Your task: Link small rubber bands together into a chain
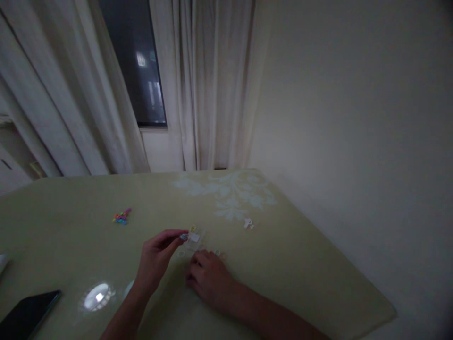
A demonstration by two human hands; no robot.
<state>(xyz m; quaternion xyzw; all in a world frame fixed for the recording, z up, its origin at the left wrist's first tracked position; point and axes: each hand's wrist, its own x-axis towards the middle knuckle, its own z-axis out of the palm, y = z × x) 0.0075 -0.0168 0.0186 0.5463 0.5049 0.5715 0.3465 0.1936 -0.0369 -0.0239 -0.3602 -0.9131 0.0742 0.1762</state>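
Note:
My left hand (157, 257) pinches a small clear plastic bag (194, 237) with a white patch on it, thumb and forefinger at its left end. Beside it, on the near side, my right hand (210, 278) rests low over the table with its fingers curled; whatever they may hold is hidden. A yellow ring (193, 228) lies just beyond the clear plastic. Close to the right fingertips are a pinkish ring (223, 256) and a pale ring (217, 253). Another pale ring (181, 254) sits between the two hands.
Small multicoloured pieces (122, 216) lie in a pile at the left of the table (283, 278). Little white pieces (248, 223) are at the right. A dark phone-like slab (30, 314) occupies the near left corner. Curtains (212, 85) and a wall (347, 118) border the table.

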